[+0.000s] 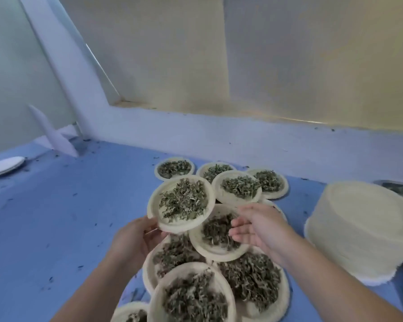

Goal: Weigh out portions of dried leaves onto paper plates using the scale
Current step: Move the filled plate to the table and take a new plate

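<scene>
Presently, the left hand [135,238] is pinching the near rim of a leaf-filled paper plate [153,205], holding it above the overlapping filled plates [219,254], while the right hand [254,226], straight-fingered and empty, is hovering just to its right.

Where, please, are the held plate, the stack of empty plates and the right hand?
held plate [186,226]: head view, bare near rim.
stack of empty plates [363,224]: head view, top plate's middle.
right hand [258,225]: head view, hand's middle.
</scene>
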Demonstrator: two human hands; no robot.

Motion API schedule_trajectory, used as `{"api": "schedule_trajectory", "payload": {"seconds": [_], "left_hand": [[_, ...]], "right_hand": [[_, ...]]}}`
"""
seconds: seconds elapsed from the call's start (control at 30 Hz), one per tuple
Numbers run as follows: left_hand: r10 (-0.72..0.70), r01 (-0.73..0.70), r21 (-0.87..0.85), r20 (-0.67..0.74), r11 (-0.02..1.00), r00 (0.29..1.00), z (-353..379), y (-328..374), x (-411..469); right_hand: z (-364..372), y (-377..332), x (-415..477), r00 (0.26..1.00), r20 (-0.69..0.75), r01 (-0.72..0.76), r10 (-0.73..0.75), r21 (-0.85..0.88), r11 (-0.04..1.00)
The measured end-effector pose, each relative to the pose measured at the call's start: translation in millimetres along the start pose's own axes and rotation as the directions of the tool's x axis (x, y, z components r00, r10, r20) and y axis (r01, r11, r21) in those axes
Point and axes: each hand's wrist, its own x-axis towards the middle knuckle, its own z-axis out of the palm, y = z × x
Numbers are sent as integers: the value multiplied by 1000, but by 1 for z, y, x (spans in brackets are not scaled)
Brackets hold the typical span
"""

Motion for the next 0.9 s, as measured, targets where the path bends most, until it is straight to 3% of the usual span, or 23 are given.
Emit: {"api": "schedule_trajectory", "payload": {"seconds": [0.13,0.37,0.6,0.9], "left_hand": [[28,-35,-33,-194,999,981,-27,14,51],[-3,-33,-100,-340,994,940,-42,4,120],[-44,28,-50,-353,998,935,-38,-11,144],[-200,219,149,-136,964,970,-49,3,114]], "right_hand": [[20,-10,22,999,-27,-40,38,-65,997],[30,-2,54,998,-59,-46,37,-144,988],[18,8,68,997,-70,-33,20,-189,981],[2,17,55,997,-79,-11,-4,-193,981]]}}
